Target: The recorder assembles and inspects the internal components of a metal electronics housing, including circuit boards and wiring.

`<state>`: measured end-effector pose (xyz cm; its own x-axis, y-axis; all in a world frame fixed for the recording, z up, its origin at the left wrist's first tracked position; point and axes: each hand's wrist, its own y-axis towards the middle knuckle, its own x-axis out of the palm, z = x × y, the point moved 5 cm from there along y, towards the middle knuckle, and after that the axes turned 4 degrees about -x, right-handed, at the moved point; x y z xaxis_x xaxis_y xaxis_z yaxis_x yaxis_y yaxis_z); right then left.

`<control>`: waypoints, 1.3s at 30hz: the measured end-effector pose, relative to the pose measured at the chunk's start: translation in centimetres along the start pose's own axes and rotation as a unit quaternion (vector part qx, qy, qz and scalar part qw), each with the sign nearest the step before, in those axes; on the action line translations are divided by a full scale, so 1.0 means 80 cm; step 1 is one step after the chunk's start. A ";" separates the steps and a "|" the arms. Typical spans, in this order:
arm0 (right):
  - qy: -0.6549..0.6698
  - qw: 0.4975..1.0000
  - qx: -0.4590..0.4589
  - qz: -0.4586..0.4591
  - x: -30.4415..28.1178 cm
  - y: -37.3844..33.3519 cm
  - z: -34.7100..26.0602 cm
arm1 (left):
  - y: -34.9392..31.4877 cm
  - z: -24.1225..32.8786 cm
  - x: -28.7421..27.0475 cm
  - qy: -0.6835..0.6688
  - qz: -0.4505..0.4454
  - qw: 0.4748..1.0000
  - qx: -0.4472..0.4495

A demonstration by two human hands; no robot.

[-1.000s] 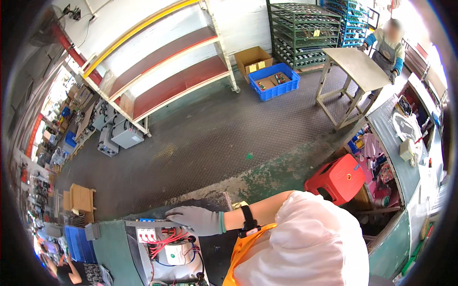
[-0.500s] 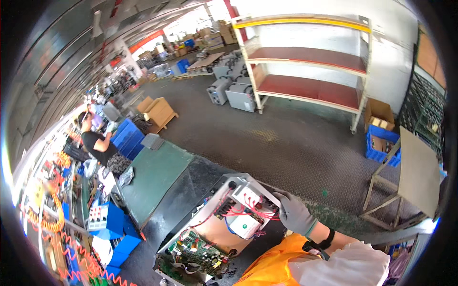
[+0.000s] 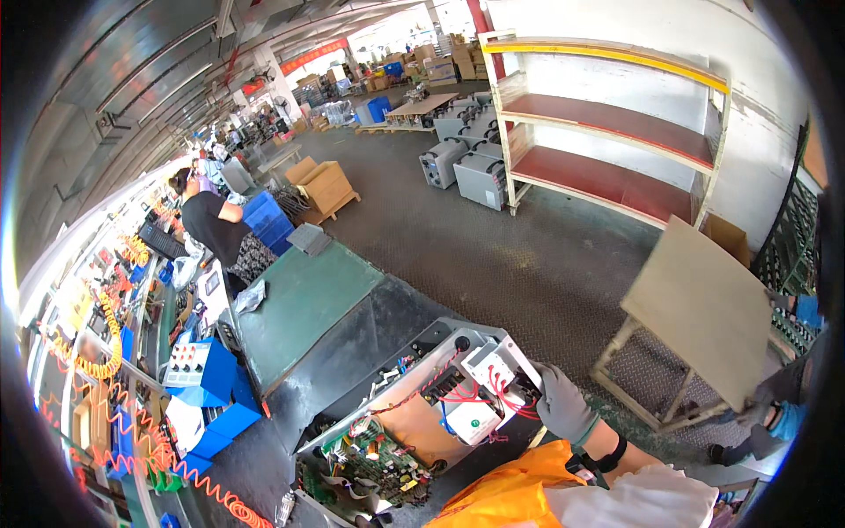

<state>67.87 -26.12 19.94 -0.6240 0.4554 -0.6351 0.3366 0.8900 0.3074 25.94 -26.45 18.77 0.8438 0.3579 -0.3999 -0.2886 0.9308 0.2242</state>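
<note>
An opened grey metal equipment housing (image 3: 493,335) lies tilted on the dark bench in front of me. Inside it are a green circuit board (image 3: 374,458), red wires (image 3: 506,396) and a white block with a green dot (image 3: 472,421). My right hand (image 3: 565,407), in a grey glove, grips the housing's right end, with its fingertips partly hidden by the panel edge. My left hand is out of view.
A green mat (image 3: 304,304) covers the bench's far part. Blue bins (image 3: 216,400) and coiled orange hoses (image 3: 176,471) are at left. A co-worker (image 3: 211,220) stands beyond. At right is a tan-topped stand (image 3: 704,308), another person's blue-cuffed arm (image 3: 782,421) beside it; a shelf rack (image 3: 607,114) stands behind.
The tan-topped stand has moved left toward the rack, covering the blue crate. Another person's arms have come in at the right edge. My right hand stays on the housing; the view has shifted.
</note>
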 end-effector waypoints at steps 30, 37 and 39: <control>0.048 0.998 -0.035 0.024 -0.008 0.014 -0.012 | 0.022 0.012 0.002 -0.042 -0.033 0.998 0.020; 0.002 0.998 -0.048 0.043 -0.017 0.016 -0.025 | 0.037 -0.032 0.005 -0.122 -0.036 0.991 0.034; -0.013 0.997 -0.052 0.060 -0.013 0.015 -0.022 | 0.039 -0.024 0.006 -0.142 -0.066 0.988 0.004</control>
<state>67.69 -25.46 22.22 -0.5639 0.5599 -0.6070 0.3325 0.8268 0.4538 24.61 -23.25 17.56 0.9672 0.1965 -0.1610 -0.1641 0.9671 0.1945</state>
